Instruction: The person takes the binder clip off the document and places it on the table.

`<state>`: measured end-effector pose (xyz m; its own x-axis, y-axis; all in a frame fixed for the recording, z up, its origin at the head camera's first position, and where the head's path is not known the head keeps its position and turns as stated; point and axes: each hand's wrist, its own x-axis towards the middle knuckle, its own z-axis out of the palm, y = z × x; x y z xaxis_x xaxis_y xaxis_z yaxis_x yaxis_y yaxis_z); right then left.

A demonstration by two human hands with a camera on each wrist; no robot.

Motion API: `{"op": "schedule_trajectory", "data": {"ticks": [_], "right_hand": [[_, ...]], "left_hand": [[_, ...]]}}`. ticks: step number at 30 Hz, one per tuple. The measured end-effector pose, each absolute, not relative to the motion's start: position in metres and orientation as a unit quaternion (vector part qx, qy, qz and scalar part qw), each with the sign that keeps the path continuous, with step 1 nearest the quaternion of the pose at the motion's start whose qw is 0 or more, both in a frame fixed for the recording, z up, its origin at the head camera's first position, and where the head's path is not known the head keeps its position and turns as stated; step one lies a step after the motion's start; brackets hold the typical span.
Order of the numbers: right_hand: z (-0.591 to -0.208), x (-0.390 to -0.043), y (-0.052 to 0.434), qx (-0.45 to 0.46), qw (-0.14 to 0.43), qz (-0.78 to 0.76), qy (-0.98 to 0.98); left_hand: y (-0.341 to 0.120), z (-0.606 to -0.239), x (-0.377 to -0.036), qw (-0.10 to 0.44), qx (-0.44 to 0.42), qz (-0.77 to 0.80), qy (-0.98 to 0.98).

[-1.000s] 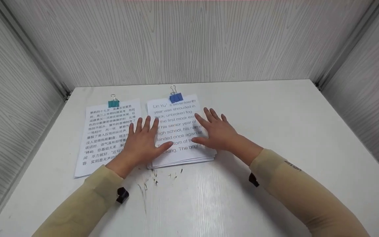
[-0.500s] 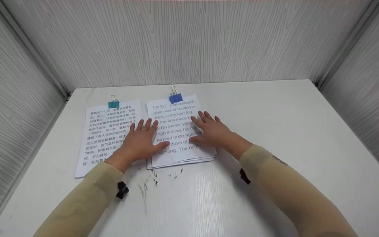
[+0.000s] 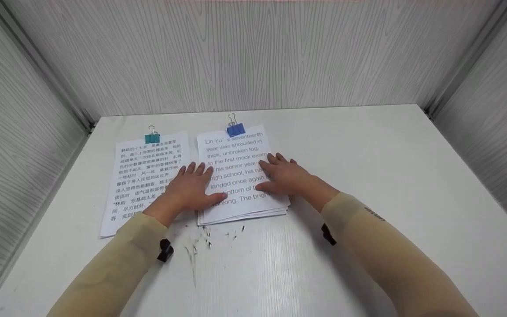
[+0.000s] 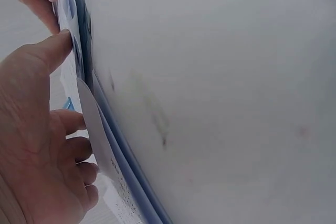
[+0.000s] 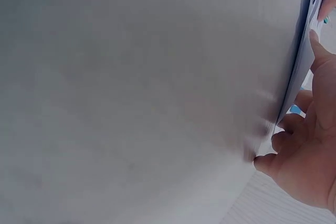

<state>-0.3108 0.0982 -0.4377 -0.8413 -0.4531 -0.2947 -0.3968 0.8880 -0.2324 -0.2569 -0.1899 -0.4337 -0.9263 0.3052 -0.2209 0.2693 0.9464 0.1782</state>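
Two clipped stacks of printed paper lie side by side. My left hand (image 3: 189,189) covers the gap between them, its thumb on the lower left part of the English-text stack (image 3: 236,154) and its palm over the lower right of the Chinese-text stack (image 3: 141,176). On the other side, my right hand (image 3: 285,176) rests at the English stack's right edge, thumb and forefinger over the page. A blue binder clip (image 3: 236,129) holds that stack's top; a teal binder clip (image 3: 152,138) holds the other. In the left wrist view, thumb (image 4: 60,48) touches loose sheet edges. Neither hand grips anything.
The white tabletop (image 3: 390,176) extends right and front of the papers. Dark smudges (image 3: 207,240) mark it below the English stack. Grey wood-grain panels (image 3: 253,53) stand at the back and both sides.
My right hand has shifted left against the English stack's right edge. My left hand's fingers have drawn back slightly toward me. Both stacks look unmoved.
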Motion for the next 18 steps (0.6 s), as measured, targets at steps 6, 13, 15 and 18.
{"op": "schedule_trajectory", "data": {"ticks": [6, 13, 15, 18], "right_hand": [[-0.433, -0.308, 0.102, -0.224, 0.174, -0.075, 0.956], [-0.428, -0.300, 0.115, -0.242, 0.168, -0.053, 0.954], [-0.427, -0.298, 0.120, -0.250, 0.167, -0.045, 0.953], [-0.426, -0.295, 0.126, -0.262, 0.166, -0.040, 0.950]], "left_hand": [[-0.184, -0.432, -0.258, 0.126, 0.160, 0.059, 0.977], [-0.170, -0.430, -0.252, 0.140, 0.165, 0.058, 0.975], [-0.166, -0.429, -0.250, 0.140, 0.171, 0.056, 0.974], [-0.161, -0.427, -0.246, 0.139, 0.180, 0.057, 0.972]]}}
